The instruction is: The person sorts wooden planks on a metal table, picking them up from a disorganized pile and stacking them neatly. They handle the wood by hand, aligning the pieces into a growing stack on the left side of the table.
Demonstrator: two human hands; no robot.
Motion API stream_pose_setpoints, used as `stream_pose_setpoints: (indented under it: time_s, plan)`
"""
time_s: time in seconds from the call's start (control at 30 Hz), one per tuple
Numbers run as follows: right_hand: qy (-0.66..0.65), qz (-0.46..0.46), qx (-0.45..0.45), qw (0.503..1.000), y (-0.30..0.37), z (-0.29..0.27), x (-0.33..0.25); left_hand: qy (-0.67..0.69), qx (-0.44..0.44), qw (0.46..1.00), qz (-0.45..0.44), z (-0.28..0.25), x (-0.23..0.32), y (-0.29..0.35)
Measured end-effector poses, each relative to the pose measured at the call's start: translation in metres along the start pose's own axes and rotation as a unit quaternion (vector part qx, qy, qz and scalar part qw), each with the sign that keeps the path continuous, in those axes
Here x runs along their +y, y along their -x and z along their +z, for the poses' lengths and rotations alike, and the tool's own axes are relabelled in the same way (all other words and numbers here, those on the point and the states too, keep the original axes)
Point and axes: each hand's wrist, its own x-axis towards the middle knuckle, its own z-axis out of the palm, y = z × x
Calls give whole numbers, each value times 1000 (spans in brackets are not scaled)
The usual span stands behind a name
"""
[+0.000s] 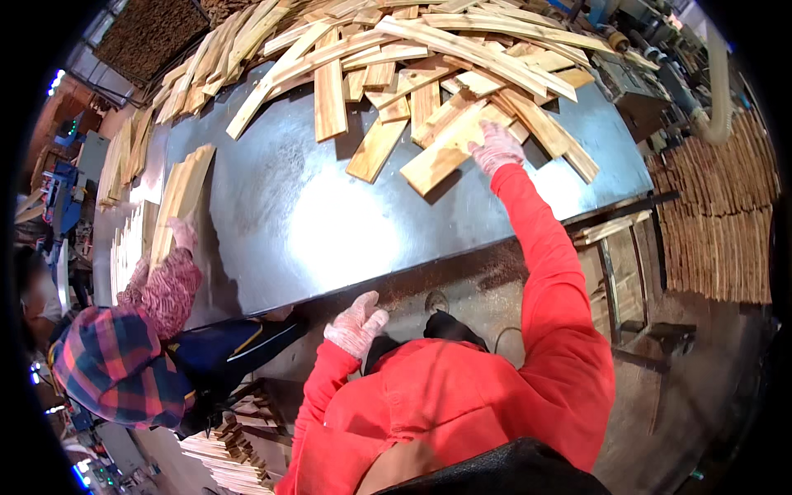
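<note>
My right hand (497, 148), in a pale, pinkish glove, reaches out over the metal table. Its fingers and thumb are on a flat light wooden board (439, 160) at the near edge of a loose heap of boards (388, 70). What its fingertips do beyond the board's edge is partly hidden. My left hand (357, 324), gloved alike, hovers in front of my body, just short of the table edge. Its fingers are loosely bent with the thumb apart, and nothing shows in it.
The shiny metal table (272, 206) carries the heap along its far side. At left, a co-worker in a checked cap (120, 367) holds wooden boards (181, 194) upright. Stacked wood (714, 219) stands at right; more strips (227, 454) lie low at left. Machinery (635, 82) stands behind the table's right corner.
</note>
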Motion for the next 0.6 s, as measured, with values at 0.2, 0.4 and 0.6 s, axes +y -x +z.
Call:
stream_pose_setpoints:
  time_s: [0.2, 0.4, 0.6]
  plan:
    - [47, 16, 42, 998, -148, -46, 24, 26, -6, 998, 53, -4, 66, -106]
    - [178, -42, -23, 983, -277, -64, 34, 80, -40, 986, 138, 7, 108, -218]
    - [157, -71, -34, 985, -314, -31, 74, 81, -90, 987, 101, 24, 217, -372]
